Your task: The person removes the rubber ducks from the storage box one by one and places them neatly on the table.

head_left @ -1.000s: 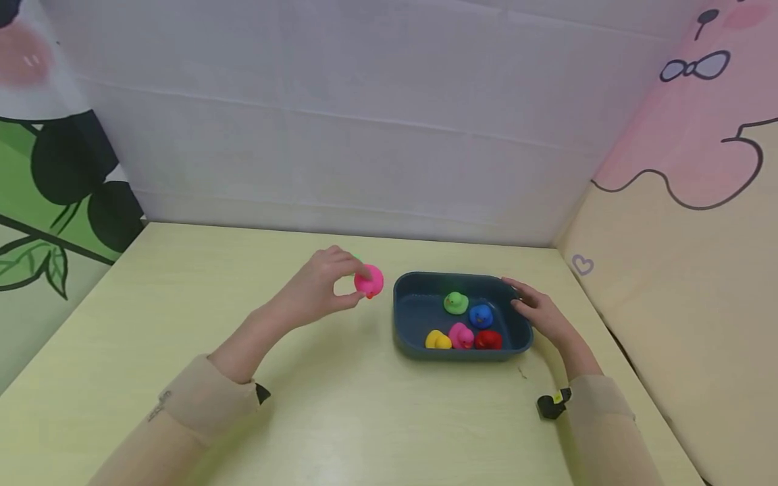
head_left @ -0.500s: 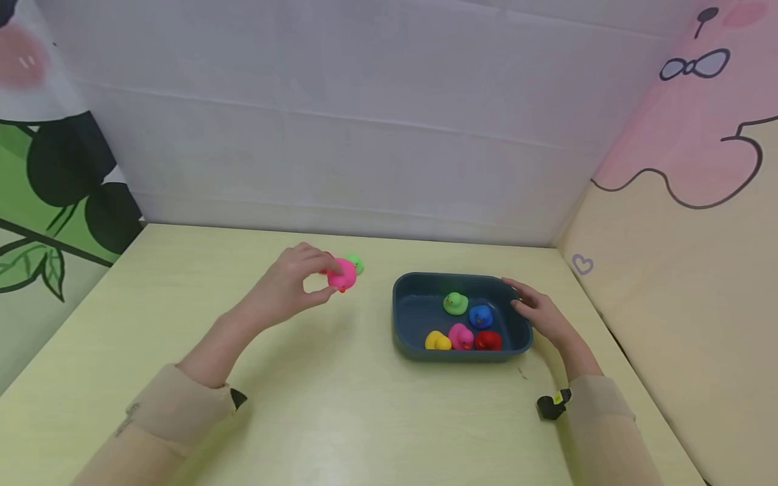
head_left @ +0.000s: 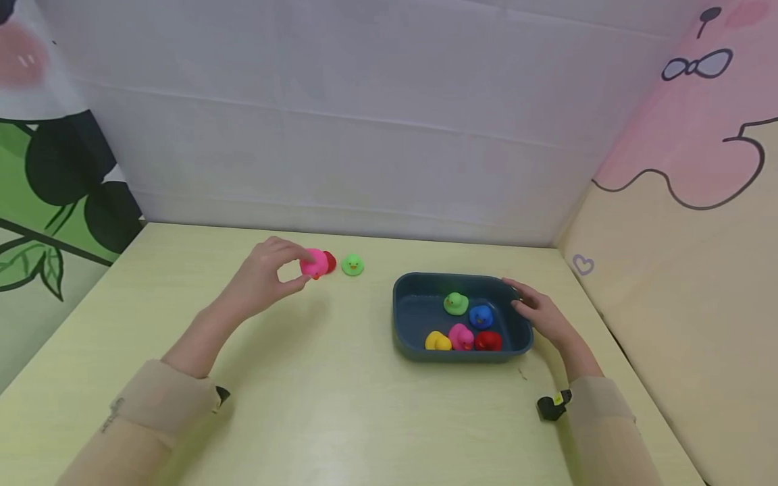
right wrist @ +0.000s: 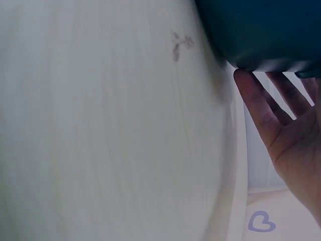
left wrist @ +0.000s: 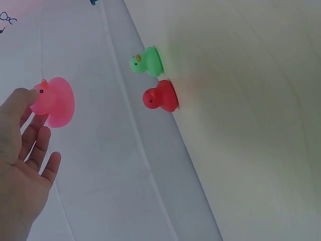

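Note:
My left hand pinches a pink rubber duck between thumb and fingers, held above the table. The left wrist view shows the duck gripped at its head. It partly covers a red rubber duck in the head view. Beside that one sits a green rubber duck. My right hand rests with extended fingers at the right end of a dark blue bin. In the right wrist view, its fingertips meet the bin's wall.
Inside the bin lie another green duck, a blue duck, a yellow duck, a second pink duck and another red duck. A white cloth backdrop rises behind the table.
My left hand has carried the pink duck leftward, away from the bin, bringing the green and red ducks on the table into view. The right hand and bin have stayed put.

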`<action>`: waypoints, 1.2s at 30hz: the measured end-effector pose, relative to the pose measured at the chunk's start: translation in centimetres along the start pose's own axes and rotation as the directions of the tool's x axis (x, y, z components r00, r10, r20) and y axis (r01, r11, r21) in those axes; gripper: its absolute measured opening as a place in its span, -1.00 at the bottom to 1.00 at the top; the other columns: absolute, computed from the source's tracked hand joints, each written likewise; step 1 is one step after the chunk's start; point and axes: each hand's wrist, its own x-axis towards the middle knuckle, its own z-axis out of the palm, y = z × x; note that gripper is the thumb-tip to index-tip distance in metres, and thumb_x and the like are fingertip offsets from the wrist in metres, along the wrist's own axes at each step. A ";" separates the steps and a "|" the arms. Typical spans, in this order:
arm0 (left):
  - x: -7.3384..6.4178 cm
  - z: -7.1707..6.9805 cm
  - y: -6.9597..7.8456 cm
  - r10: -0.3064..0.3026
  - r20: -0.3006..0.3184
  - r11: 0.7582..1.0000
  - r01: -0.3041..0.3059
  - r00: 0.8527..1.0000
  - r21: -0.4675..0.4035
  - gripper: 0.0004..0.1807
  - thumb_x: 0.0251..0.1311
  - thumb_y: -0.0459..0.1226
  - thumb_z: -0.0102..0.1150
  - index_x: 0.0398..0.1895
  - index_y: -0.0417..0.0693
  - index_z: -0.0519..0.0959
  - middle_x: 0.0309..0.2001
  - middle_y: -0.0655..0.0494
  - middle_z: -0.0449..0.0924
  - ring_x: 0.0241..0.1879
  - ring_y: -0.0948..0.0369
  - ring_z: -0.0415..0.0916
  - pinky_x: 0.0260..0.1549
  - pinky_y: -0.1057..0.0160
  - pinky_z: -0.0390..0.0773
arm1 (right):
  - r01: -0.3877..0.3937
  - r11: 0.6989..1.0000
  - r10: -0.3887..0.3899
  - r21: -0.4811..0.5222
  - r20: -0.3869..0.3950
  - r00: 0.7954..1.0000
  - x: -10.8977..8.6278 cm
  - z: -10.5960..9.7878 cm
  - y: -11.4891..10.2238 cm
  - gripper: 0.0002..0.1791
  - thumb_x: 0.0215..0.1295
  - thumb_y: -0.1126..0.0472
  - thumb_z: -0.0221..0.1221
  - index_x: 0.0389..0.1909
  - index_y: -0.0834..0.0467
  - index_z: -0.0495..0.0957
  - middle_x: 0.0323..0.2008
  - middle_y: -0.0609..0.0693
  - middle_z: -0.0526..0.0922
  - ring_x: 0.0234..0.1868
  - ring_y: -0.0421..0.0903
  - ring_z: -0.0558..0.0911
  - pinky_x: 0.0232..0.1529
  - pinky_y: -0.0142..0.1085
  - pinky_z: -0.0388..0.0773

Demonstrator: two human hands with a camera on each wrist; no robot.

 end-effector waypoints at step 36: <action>0.5 1.8 -9.1 -0.396 0.292 0.918 0.368 0.871 0.149 -0.72 0.10 -0.29 0.27 -0.11 -0.20 0.61 -0.22 -0.09 0.56 -0.13 -0.08 0.38 -0.14 -0.01 0.37 | 0.001 1.000 -0.001 -0.003 -0.002 1.000 0.1 0.0 0.3 -0.47 0.44 0.21 -0.04 0.40 0.11 0.17 0.39 0.30 0.13 0.38 0.33 0.12 0.22 0.18 0.20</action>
